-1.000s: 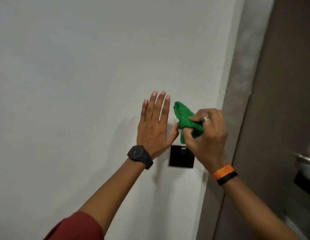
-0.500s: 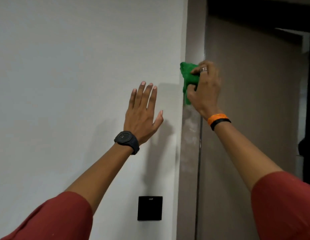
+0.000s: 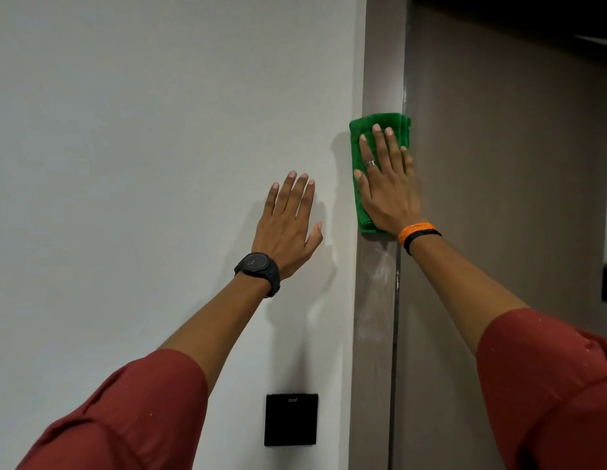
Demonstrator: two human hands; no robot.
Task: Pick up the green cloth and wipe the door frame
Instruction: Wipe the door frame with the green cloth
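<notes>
The green cloth [image 3: 361, 137] lies spread flat against the grey-brown door frame [image 3: 375, 317], a vertical strip right of the white wall. My right hand [image 3: 386, 188] presses on the cloth with its palm, fingers stretched upward; it wears a ring and an orange and black wristband. The cloth's lower part is hidden under the palm. My left hand [image 3: 288, 225], with a black watch, rests flat on the white wall just left of the frame, fingers apart and holding nothing.
A black square switch plate [image 3: 291, 419] sits on the white wall [image 3: 125, 164] below my left arm. The brown door [image 3: 498, 198] stands right of the frame. Pale dusty smears mark the frame beneath the cloth.
My right hand went from clutching the bunched cloth to pressing it flat and spread on the frame. The view shifted upward, and my left hand stayed flat on the wall.
</notes>
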